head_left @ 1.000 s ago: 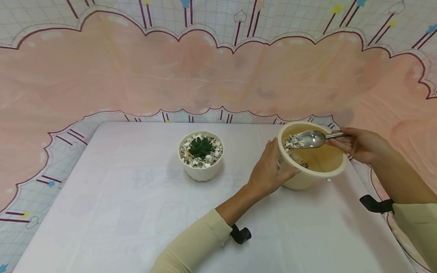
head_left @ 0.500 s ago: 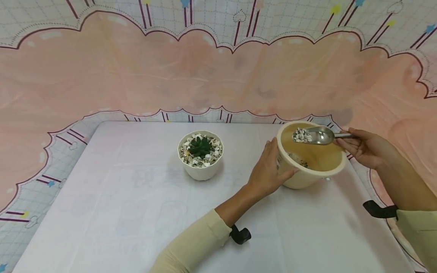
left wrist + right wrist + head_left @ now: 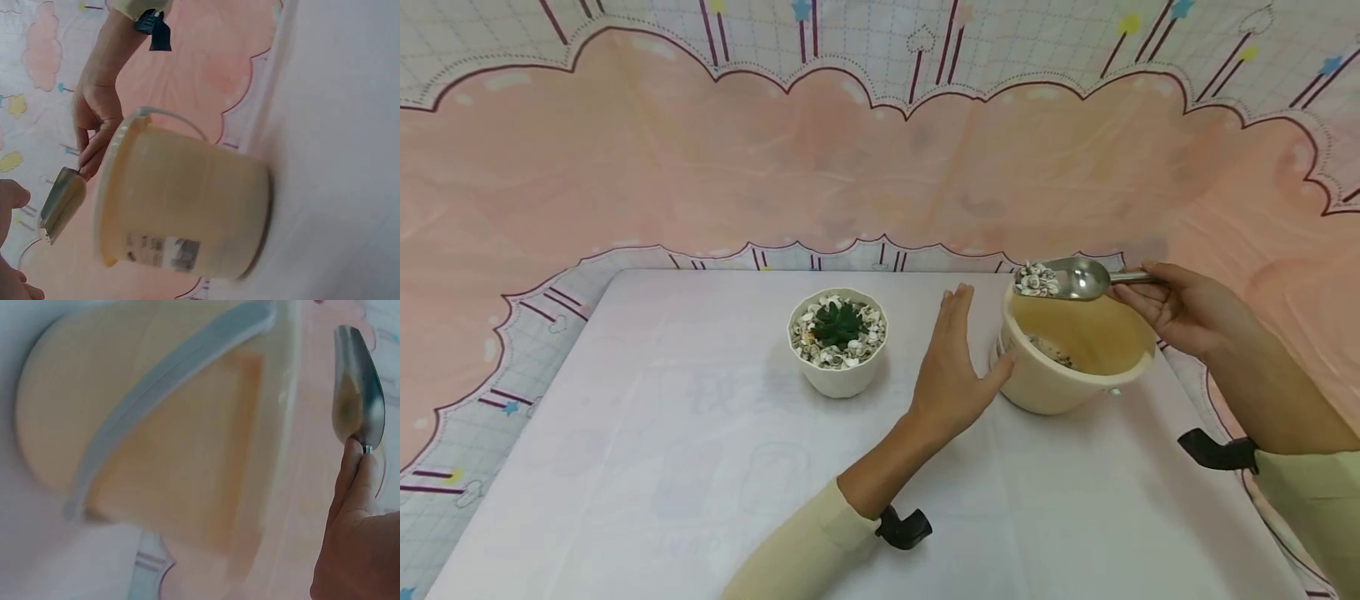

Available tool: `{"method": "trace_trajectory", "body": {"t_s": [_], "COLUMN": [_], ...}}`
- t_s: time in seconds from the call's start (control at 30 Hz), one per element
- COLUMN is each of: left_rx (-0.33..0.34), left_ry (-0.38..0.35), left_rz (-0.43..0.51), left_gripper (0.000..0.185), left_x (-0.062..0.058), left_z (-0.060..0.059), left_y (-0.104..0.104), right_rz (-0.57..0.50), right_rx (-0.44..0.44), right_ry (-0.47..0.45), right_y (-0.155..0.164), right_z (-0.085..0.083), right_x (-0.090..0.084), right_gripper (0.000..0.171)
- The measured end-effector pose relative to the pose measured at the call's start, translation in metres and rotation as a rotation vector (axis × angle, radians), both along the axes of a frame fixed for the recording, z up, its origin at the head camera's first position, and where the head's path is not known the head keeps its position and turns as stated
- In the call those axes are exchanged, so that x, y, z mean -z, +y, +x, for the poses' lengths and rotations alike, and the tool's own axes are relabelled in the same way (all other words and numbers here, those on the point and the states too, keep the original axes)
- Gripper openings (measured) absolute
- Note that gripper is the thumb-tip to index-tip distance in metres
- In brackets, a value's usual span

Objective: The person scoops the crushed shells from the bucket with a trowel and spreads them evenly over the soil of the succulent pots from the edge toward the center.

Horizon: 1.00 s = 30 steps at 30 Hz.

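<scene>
My right hand (image 3: 1183,312) pinches the handle of a metal scoop (image 3: 1082,279), held level above the rim of a cream bucket (image 3: 1052,393). White and grey pebbles (image 3: 1036,280) fill the scoop's front end. A few more lie at the bottom of the bucket. Fingers raised and thumb spread, my left hand (image 3: 951,383) is just left of the bucket, its thumb overlapping the bucket's side in the head view. The left wrist view shows a printed label (image 3: 165,251) on the bucket; in the right wrist view its grey handle (image 3: 162,387) hangs down the side.
Left of the left hand stands a small white pot (image 3: 841,382) with a dark green succulent (image 3: 838,323) set among pebbles. Everything rests on a white-covered table (image 3: 700,483), with a pink patterned cloth (image 3: 775,167) behind it.
My left hand has let go of the bucket and moved left with its fingers opened. The loaded scoop first drew back right, then rose and moved left over the rim.
</scene>
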<state>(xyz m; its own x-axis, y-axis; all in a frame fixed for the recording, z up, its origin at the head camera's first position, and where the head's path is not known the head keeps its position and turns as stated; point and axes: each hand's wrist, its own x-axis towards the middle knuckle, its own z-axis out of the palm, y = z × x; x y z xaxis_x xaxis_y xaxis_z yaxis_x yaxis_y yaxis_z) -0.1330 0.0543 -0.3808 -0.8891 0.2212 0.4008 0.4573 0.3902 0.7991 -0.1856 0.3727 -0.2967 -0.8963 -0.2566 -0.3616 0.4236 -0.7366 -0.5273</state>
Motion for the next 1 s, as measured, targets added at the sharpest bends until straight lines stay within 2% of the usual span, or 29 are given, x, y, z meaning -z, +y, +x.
{"method": "trace_trajectory", "body": {"t_s": [0.13,0.27,0.37,0.47,0.6,0.7,0.77,0.9,1.0], "left_rx": [-0.055,-0.099,-0.141,-0.198,-0.312,-0.387,-0.411,-0.412,-0.404], "left_ry": [0.054,0.095,0.138,0.194,0.232,0.195,0.137,-0.018,-0.087], "left_rz": [0.052,0.071,0.056,0.033,-0.017,-0.069,-0.107,-0.167,-0.189], "left_gripper": [0.090,0.092,0.095,0.097,0.104,0.112,0.119,0.133,0.135], "left_x": [-0.006,-0.010,-0.007,-0.002,0.007,0.014,0.018,0.024,0.029], "left_z": [0.003,0.010,0.017,0.023,0.023,0.018,0.016,0.011,0.008], "left_y": [-0.021,-0.045,-0.063,-0.084,-0.113,-0.129,-0.137,-0.145,-0.147], "right_rz": [0.034,0.000,-0.043,-0.032,-0.014,0.016,0.051,0.150,0.229], "right_rx": [-0.023,-0.056,-0.083,-0.105,-0.143,-0.162,-0.172,-0.165,-0.151], "right_ry": [0.030,0.033,0.038,0.051,0.022,-0.008,-0.013,-0.008,-0.007], "right_y": [-0.028,-0.054,-0.072,-0.092,-0.118,-0.134,-0.143,-0.157,-0.165], "right_z": [-0.006,-0.014,-0.019,-0.026,-0.036,-0.043,-0.047,-0.054,-0.058], "right_x": [-0.010,-0.016,-0.019,-0.021,-0.021,-0.020,-0.017,-0.010,-0.006], "right_gripper": [0.027,0.029,0.028,0.027,0.030,0.033,0.035,0.036,0.035]}}
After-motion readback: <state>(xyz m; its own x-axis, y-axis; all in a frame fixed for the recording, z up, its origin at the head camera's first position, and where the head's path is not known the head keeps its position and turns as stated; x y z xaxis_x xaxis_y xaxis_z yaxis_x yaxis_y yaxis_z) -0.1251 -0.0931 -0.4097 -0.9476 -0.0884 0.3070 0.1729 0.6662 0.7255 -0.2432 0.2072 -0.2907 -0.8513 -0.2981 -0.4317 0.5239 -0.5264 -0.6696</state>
